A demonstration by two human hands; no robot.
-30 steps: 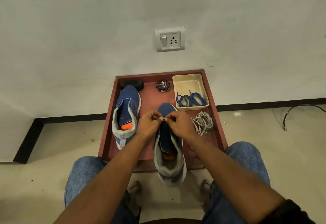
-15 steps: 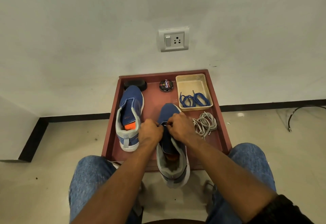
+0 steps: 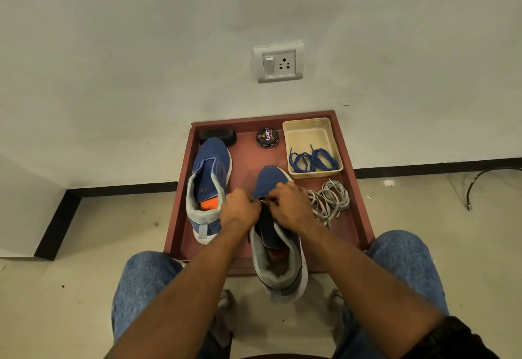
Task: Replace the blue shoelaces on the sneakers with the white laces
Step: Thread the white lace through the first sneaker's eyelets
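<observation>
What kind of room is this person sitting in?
Probably a plain room at home, set up as a shoe-care spot: a bare wall with a socket, a tiled floor, and a low red tray table holding shoe polish.

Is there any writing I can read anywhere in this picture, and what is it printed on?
"Cherry": on the lid of the round black polish tin at the back of the red tray.
Smaller print around that lid: too small to read.
A faint mark inside the left sneaker: too blurred to read.
The wall socket: no writing visible.
</observation>
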